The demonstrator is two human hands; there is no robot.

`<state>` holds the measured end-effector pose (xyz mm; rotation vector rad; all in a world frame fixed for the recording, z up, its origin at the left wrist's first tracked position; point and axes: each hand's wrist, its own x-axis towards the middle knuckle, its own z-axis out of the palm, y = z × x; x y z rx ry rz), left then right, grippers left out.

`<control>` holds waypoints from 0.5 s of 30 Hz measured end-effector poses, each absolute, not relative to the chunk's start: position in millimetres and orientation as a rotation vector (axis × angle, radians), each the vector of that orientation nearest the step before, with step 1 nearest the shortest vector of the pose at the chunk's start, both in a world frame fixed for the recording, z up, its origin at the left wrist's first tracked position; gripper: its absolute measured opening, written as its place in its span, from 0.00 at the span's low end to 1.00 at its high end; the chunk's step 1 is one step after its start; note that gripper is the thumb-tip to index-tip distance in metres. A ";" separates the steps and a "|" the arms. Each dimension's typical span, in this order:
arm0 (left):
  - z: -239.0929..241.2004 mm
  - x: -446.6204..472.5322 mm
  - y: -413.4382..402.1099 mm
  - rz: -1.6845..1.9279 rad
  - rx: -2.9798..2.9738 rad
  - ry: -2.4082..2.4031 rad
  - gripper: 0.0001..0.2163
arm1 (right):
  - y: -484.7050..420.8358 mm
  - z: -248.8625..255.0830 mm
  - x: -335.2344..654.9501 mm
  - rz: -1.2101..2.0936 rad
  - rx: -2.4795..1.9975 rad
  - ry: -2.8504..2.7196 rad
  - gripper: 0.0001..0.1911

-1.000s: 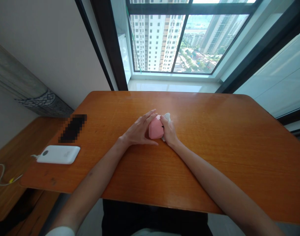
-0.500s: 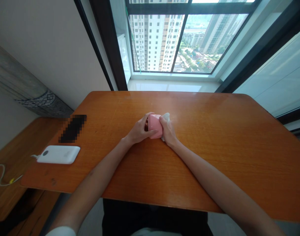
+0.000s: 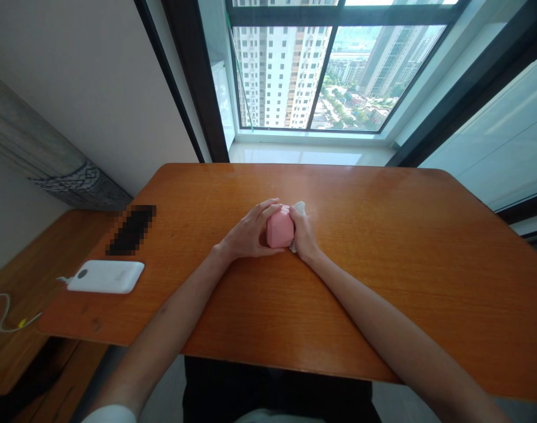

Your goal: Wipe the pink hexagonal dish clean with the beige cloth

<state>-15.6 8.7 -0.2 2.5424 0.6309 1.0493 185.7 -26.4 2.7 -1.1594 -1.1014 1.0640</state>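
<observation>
Between my two hands, over the middle of the wooden table (image 3: 361, 282), is a small pink object (image 3: 280, 228) with flat faces and rounded edges; I cannot make out its exact kind. My left hand (image 3: 254, 232) curls round its left side, fingers at the far edge and thumb at the near edge. On the other side my right hand (image 3: 304, 236) presses a crumpled white tissue (image 3: 299, 208) against the object. Most of the tissue is hidden behind the right fingers.
A white power bank (image 3: 106, 277) with a cable lies on the table's left side. Behind it is a dark pixelated patch (image 3: 131, 230). A wooden bench (image 3: 13, 252) stands left of the table, and a window (image 3: 312, 76) rises beyond the far edge.
The pink object has turned a little between the hands, showing a different face. My left fingers have shifted further over its far edge, and the left thumb has moved down to its near edge.
</observation>
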 end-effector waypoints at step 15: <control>-4.5 -4.4 4.8 1.020 2.062 0.810 0.45 | -30.0 7.2 181.0 1.087 -1.129 -1.067 0.27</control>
